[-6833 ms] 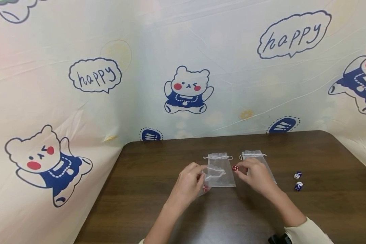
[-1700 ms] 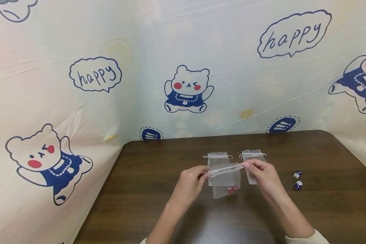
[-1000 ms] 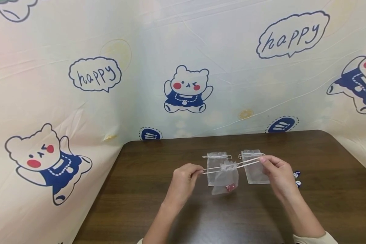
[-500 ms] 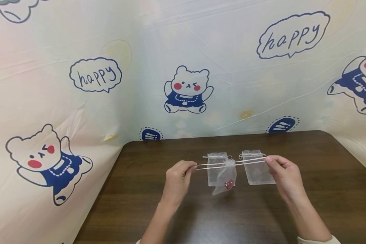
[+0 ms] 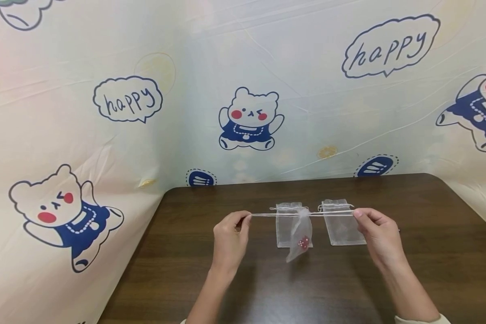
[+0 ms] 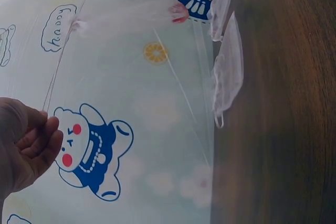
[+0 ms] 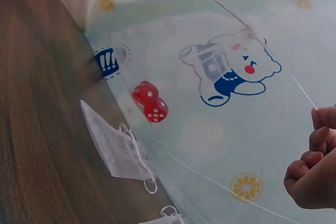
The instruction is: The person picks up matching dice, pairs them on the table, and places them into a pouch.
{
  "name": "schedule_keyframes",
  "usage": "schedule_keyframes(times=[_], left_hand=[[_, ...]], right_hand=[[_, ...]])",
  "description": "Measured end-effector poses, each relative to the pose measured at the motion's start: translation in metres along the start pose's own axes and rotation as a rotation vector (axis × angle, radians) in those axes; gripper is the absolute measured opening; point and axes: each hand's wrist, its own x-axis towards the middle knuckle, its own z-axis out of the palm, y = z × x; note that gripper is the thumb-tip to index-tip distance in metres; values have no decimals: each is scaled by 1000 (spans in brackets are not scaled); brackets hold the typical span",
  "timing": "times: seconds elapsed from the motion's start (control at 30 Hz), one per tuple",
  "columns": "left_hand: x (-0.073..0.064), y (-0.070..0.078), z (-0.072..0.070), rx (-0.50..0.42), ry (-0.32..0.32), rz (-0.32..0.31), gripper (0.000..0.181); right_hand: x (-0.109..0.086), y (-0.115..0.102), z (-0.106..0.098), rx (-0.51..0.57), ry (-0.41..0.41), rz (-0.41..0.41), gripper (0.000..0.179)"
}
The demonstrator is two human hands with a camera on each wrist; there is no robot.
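Observation:
A sheer white drawstring pouch (image 5: 299, 228) hangs above the table between my two hands, its mouth gathered tight. Two red dice (image 7: 151, 102) with white dots show through its lower part. My left hand (image 5: 228, 243) pinches one end of the white drawstring (image 5: 263, 215) between thumb and forefinger. At the other end, my right hand (image 5: 381, 236) pinches the cord loops the same way. The cords run taut and nearly level from hand to hand, and in the right wrist view the drawstring (image 7: 291, 75) slants down to my right fingers.
Two flat sheer pouches lie on the dark wood table (image 5: 178, 256): a left pouch (image 5: 284, 236) behind the hanging one and a right pouch (image 5: 342, 229) near my right hand. A printed cloth backdrop (image 5: 308, 126) rises behind the table.
Earlier my right hand held a red die beside the pouch. Since then my hands have moved apart with the cords, and the mouth has bunched shut. My right hand now hides the blue-and-white dice almost wholly.

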Motion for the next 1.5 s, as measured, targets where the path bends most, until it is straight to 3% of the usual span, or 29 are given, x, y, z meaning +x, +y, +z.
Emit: schedule_keyframes(times=[0.23,0.43,0.73,1.07,1.3,1.5], left_hand=[[-2,2,0,28,27,-139,8],[-2,-3,-2,65,54,-225,8],[2,-37,-8,179,53,-253,6],[11,-67,-15,241,54,-319,10],[7,-77,-10,268,26,-421,8],[0,-87,-5,292,31,-443,8]], right_hand=[[-1,5,2,-55,-1,-17,22],[-2,11,7,-185,4,37,23],[-6,32,27,-512,-154,32,13],[11,53,53,-658,-267,81,20],[27,79,64,-704,-255,25,12],[32,92,71,-821,-197,-39,12]])
